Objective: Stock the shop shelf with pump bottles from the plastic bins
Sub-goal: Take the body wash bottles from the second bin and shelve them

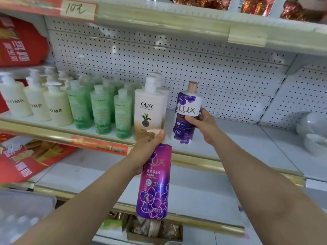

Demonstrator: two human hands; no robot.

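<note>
Steadying a white Lux bottle (187,112) upright on the shelf (247,144), just beside the Olay bottle (148,110), right hand (203,121) wrapping its waist; dangling a magenta Lux bottle (155,181) by the neck from the clenching left hand (150,149) (likely heavy, rigid, slick-skinned).

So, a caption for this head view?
Right hand grips a white-and-purple Lux bottle on the shelf; left hand holds a magenta Lux bottle.

OLAY on cream bottle (148,110); LUX (twice) on purple bottles (154,183).
</note>
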